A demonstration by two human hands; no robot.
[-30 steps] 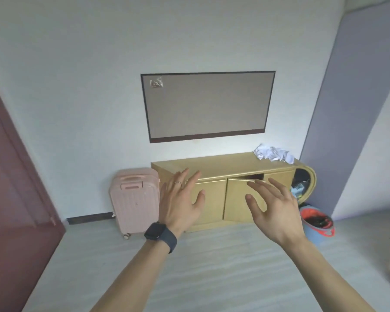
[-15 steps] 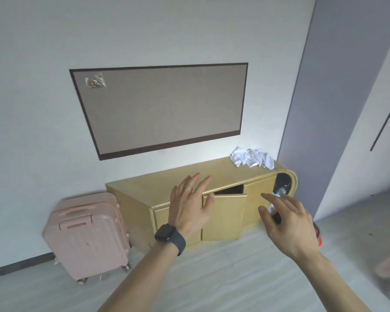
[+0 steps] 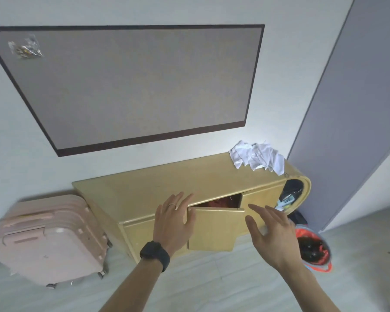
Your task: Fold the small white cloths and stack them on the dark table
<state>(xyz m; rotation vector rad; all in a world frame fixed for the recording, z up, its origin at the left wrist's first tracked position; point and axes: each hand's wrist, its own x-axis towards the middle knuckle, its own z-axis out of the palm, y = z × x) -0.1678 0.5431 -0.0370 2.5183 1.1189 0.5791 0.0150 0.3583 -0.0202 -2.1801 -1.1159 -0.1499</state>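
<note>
A crumpled heap of small white cloths (image 3: 258,157) lies on the right end of a low yellow cabinet (image 3: 158,188) against the wall. My left hand (image 3: 172,221), with a dark watch on the wrist and a ring, is held out with fingers spread in front of the cabinet's edge. My right hand (image 3: 271,233) is also spread and empty, lower right of the cloths. Both hands are well short of the cloths. No dark table is in view.
One cabinet door (image 3: 214,228) hangs ajar between my hands. A pink suitcase (image 3: 47,239) stands left of the cabinet. A bin with a red liner (image 3: 314,251) sits on the floor at the right. A grey board (image 3: 131,84) hangs on the wall.
The view has moved closer to the cabinet and turned right; the cabinet and cloths appear larger. Both hands stay raised and spread, holding nothing.
</note>
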